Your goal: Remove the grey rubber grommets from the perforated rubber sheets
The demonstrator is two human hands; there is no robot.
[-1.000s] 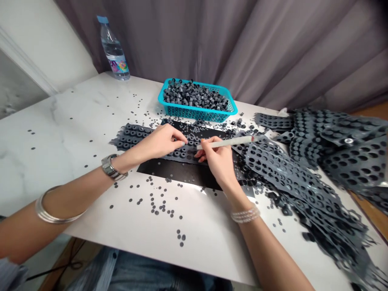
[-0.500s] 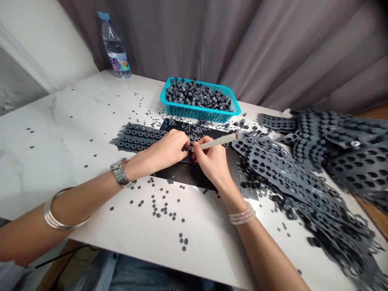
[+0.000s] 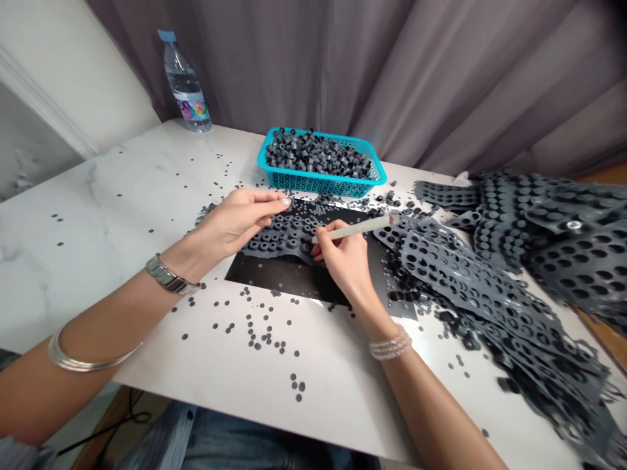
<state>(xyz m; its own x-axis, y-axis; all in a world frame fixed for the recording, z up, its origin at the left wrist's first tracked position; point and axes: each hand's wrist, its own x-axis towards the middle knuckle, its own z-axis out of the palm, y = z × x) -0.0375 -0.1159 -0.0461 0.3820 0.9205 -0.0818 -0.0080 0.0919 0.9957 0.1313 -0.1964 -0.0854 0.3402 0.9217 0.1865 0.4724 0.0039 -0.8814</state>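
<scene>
A dark rubber sheet with rows of ring-shaped parts (image 3: 279,240) lies on a black mat (image 3: 279,281). My left hand (image 3: 242,219) is raised over the sheet's left part, palm turned inward, with a small dark ring (image 3: 289,203) pinched between thumb and index fingertips. Around a whitish pen-like tool (image 3: 360,228), my right hand (image 3: 343,251) is closed; the tool's lower tip is at the sheet's right part, and its rear end points right.
Behind the mat stands a turquoise basket (image 3: 318,177) of small dark rings. Perforated rubber sheets (image 3: 455,267) are heaped at the right. A water bottle (image 3: 189,91) stands at the back left. Small dark discs (image 3: 267,337) are scattered over the white table (image 3: 220,372).
My left hand has lifted off the sheet and moved left, turning its palm inward, with a small ring now in its fingertips. My right hand has hardly moved.
</scene>
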